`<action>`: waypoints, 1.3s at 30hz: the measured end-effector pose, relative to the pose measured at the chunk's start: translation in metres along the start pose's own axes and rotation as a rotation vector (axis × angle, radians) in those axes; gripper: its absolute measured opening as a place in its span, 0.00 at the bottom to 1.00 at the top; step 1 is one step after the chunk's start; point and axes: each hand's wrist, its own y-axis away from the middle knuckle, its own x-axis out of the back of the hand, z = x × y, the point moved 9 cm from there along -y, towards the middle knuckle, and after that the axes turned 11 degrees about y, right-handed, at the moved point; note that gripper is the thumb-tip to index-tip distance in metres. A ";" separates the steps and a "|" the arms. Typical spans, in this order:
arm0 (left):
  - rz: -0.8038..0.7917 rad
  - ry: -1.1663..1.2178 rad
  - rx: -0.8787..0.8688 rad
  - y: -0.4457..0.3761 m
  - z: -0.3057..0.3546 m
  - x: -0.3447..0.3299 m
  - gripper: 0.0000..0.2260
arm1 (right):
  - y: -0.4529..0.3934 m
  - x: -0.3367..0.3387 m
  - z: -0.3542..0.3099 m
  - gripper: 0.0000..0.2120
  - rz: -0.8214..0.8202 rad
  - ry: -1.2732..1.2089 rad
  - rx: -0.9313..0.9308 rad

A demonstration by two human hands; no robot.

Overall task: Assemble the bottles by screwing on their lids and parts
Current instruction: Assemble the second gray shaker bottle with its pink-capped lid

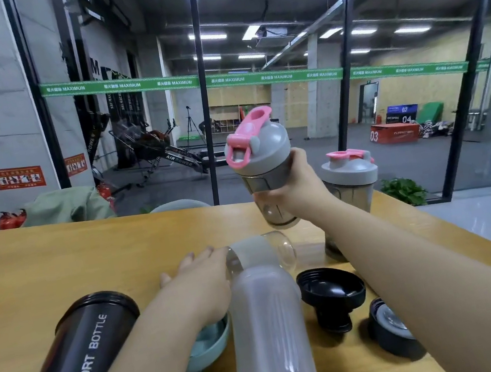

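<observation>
Meanwhile the right hand (295,192) clasps a lidded grey-pink shaker bottle (262,166) above the table (40,265), while the left hand (202,277), fingers spread, touches the clear bottle (262,254) lying crosswise just beyond the frosted bottle (268,328).

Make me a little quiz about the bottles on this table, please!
1. True or false: the right hand holds a bottle with a grey and pink lid up off the table.
2. What words are on the black bottle?
3. The left hand is: A) flat by a clear bottle lying down, B) gripping the black lid, C) out of sight.

Key: 1 true. 2 SPORT BOTTLE. 3 A.
</observation>
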 end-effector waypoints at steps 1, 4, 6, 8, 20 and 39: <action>-0.006 0.003 -0.005 -0.001 -0.001 -0.001 0.24 | -0.002 -0.005 0.007 0.33 -0.005 0.001 -0.023; -0.025 0.016 -0.020 -0.002 -0.001 -0.003 0.24 | -0.005 -0.015 0.024 0.33 -0.024 -0.005 -0.081; -0.040 0.041 -0.017 -0.002 -0.001 -0.005 0.24 | -0.005 -0.020 0.035 0.33 -0.026 -0.009 -0.123; -0.048 0.056 -0.018 -0.002 0.001 -0.007 0.25 | -0.005 -0.022 0.044 0.35 -0.019 -0.025 -0.174; -0.071 0.082 -0.017 0.005 0.005 -0.005 0.25 | -0.005 -0.033 0.070 0.38 -0.041 -0.029 -0.366; -0.104 0.120 -0.074 0.009 0.007 0.003 0.25 | 0.011 -0.037 0.082 0.42 -0.027 -0.059 -0.490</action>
